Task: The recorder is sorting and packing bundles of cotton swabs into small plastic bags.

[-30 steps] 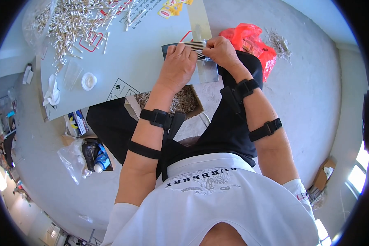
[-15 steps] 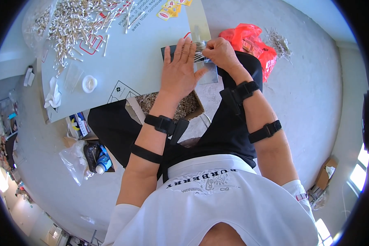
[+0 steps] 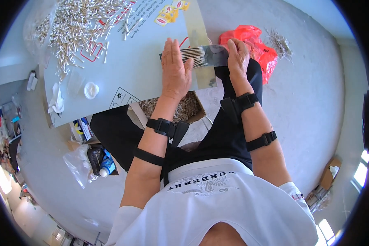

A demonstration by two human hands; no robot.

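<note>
A row of cotton swabs [image 3: 192, 56] lies side by side in or on a see-through, greyish plastic bag [image 3: 215, 55] at the table's right edge. My left hand [image 3: 176, 71] rests flat at the left end of the swabs, fingers straight and thumb apart, covering part of the row. The bag's right end, which sticks out past the table, is pinched in my right hand [image 3: 238, 61]. Whether the swabs are inside the bag or on top of it, I cannot tell.
A big heap of loose swabs [image 3: 76, 30] spreads over the table [image 3: 139, 69] at far left. Nearby are a small round white tub [image 3: 91, 90], a crumpled tissue [image 3: 56, 100] and yellow packets [image 3: 167, 15]. A box of swabs [image 3: 186, 108] stands below; a red bag [image 3: 264, 53] lies right.
My right hand has moved right, away from the swabs, and now holds the bag's outer end. My left hand has shifted slightly left, so more of the swab row shows.
</note>
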